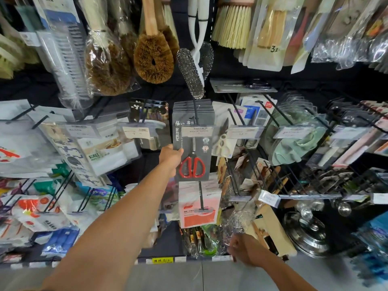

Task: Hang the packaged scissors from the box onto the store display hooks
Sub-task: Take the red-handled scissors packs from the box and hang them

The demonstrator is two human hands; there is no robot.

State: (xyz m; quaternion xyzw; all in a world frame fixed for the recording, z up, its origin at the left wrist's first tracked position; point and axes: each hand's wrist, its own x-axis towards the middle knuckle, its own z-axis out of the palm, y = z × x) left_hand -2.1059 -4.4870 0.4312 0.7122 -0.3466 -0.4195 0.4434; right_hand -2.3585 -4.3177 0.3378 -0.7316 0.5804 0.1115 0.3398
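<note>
Display wall (pixel 231 68): dark backing, set with rows of black pegs; brushes, bagged goods and carded tools are carried on them.

Round brush (pixel 154 57): brown bristle, hung above and to the left of the scissors peg.

Pink-and-white pack (pixel 197 208): hung on the row directly below the scissors.

Packaged scissors (pixel 194 152): grey card, red handles low on its face, hung upright at the front of the centre peg. More grey cards of the same kind are stacked close behind it. No box is seen in the view.

Left hand (pixel 171 157): arm is stretched forward; the card's left edge is pinched between thumb and fingers, level with the handles.

Right hand (pixel 245 249): held low, well apart from the card, near the bottom shelf edge. It is blurred, so whether it is spread or closed cannot be told.

Display hook (pixel 196 111): thin black rod, passed through the top of the grey cards.

Price label (pixel 197 131): clear holder at the rod's tip, lying over the card's upper face.

Step judged: the pack appears seated on the peg and is being squared up. Next move calls for the pinch to be released and another pack to be fetched
</note>
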